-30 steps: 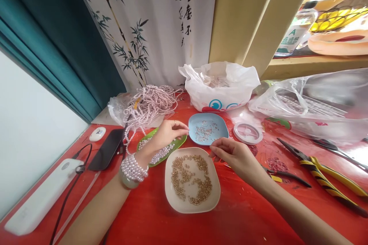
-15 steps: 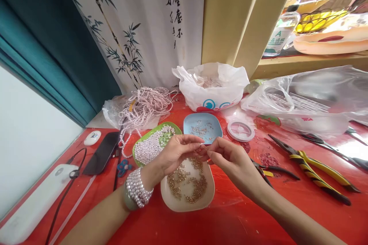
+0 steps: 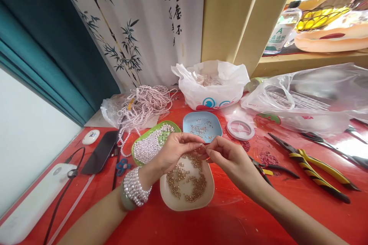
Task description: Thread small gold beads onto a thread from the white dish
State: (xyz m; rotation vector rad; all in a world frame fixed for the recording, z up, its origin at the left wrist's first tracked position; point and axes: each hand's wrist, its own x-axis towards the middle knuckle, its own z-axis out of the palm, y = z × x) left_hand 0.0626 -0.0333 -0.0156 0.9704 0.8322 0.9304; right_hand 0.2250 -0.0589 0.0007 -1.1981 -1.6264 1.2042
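Note:
My left hand (image 3: 171, 152) and my right hand (image 3: 230, 156) meet fingertip to fingertip over the far rim of a cream dish (image 3: 188, 204) of gold beads. Thumb and forefinger of each are pinched together. A tiny pale speck shows at the left fingertips, too small to name, and what the right fingers pinch is hidden. Pearl bracelets (image 3: 135, 185) wrap my left wrist. Behind that wrist lies a green dish (image 3: 135, 143) full of pearl beads (image 3: 148, 148). Just beyond the fingertips sits a blue dish (image 3: 188, 118) holding small metal pins (image 3: 201, 128).
Strung pearls (image 3: 146, 103) are heaped at back left, near a phone (image 3: 100, 153) and a white power strip (image 3: 37, 203). White plastic bags (image 3: 212, 92) stand behind. On the right lie yellow-black pliers (image 3: 313, 168), smaller pliers (image 3: 263, 168) and a round clear lid (image 3: 240, 129).
The view has shifted very slightly. Both hands keep their pinch at nearly the same spot, with the fingertips slightly closer together.

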